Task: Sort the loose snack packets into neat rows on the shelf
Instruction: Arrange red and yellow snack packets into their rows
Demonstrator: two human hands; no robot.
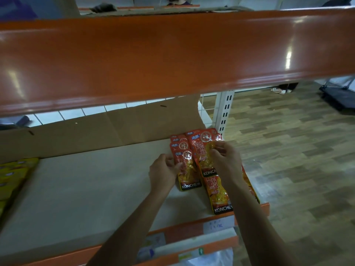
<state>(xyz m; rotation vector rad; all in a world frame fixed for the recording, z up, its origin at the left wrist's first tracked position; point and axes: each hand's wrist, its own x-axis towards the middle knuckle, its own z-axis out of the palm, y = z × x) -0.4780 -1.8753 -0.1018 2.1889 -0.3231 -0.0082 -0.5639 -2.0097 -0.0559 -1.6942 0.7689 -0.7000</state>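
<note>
While red snack packets lay overlapped in two rows at right end of shelf, left-row packet was pinched by curled left hand, and right-row packet was gripped by right hand. Risk judged: glossy packets could be slid askew; front packet could be nudged over front edge.

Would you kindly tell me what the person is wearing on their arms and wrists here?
Nothing that shows. The left forearm and right forearm are bare right down to the bottom edge of the view: no sleeves and no gloves. No watch, bracelet or ring is visible, and no markings either.
</note>
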